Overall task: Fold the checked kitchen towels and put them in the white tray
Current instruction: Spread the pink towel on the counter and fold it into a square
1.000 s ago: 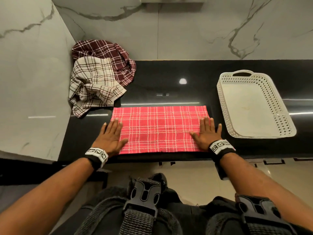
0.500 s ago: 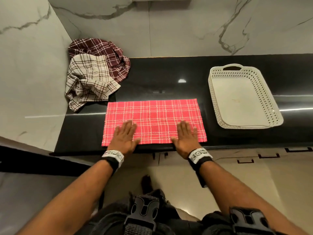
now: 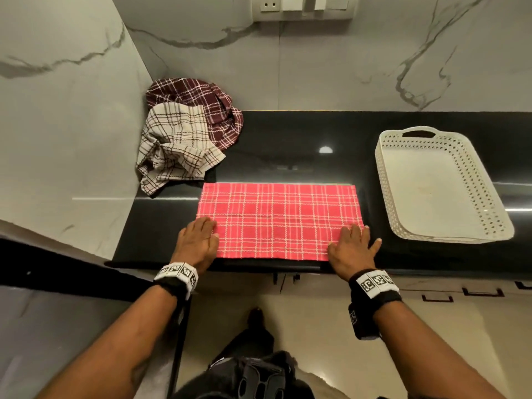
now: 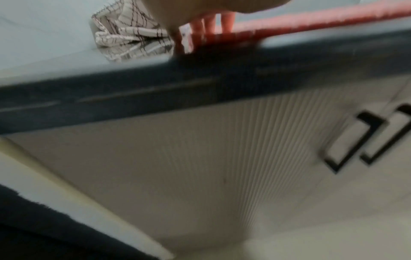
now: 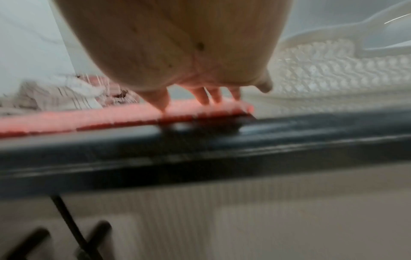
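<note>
Counter [image 3: 288,139]: black, glossy, set against marble walls; every item below is carried on it.

Tray [image 3: 385,180]: white, perforated walls, handle cut-out at the far end. It is placed at the right, apart from the red towel. No towel is seen in it.

Red towel [image 3: 276,220]: checked, laid flat as a rectangle along the near edge, between the heap and the tray. It is judged soft, light and limp, with no stiffness to hold a fold unaided; some sliding on the polished surface is to be expected. A hold is best taken at the corners of a short end, pinched so that the edge is kept straight while carried across.

Cream towel [image 3: 175,151] and maroon towel [image 3: 201,96]: crumpled together in the far left corner, not yet folded; cream lies partly over maroon.

Left hand [image 3: 198,244]: released, fingers straight, pressed flat on the near left corner.

Right hand [image 3: 352,249]: released, fingers spread, pressed flat on the near right corner.
</note>
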Available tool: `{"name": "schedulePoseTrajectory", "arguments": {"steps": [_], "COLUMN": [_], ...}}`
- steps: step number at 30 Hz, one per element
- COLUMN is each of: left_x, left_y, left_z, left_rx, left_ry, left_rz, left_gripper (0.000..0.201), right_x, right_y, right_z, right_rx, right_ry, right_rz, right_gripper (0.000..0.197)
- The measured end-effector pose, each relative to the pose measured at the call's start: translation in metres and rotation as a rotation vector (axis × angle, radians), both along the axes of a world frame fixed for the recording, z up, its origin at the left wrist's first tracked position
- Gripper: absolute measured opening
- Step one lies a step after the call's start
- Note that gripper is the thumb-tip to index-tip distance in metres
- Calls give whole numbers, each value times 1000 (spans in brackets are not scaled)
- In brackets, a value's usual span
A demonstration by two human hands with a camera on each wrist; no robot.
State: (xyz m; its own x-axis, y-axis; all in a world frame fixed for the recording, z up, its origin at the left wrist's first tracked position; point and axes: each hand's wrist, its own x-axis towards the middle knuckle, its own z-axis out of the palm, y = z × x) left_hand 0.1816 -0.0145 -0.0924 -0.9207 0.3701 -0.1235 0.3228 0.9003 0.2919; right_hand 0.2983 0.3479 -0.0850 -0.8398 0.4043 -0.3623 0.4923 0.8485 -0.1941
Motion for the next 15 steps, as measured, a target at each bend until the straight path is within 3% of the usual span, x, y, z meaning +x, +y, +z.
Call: {"name": "schedulePoseTrajectory", "arguments": {"steps": [5, 11, 15], "left_x": [-53, -83, -81], "left_y": [13, 12, 6], "left_z": [16, 5, -6], "left_rx": [47, -65, 23], "left_ry": [117, 135, 189], "left_rz": [-69, -140, -275], "left_gripper": [25, 23, 24], "right_x": [-47, -120, -196], "right_y": [-40, -53, -47], "right_z": [9, 4, 6], "right_rx": [21, 77, 54], "right_ry": [112, -18, -21], "right_rz": [48, -28, 7], "right_gripper": [59, 71, 78]}}
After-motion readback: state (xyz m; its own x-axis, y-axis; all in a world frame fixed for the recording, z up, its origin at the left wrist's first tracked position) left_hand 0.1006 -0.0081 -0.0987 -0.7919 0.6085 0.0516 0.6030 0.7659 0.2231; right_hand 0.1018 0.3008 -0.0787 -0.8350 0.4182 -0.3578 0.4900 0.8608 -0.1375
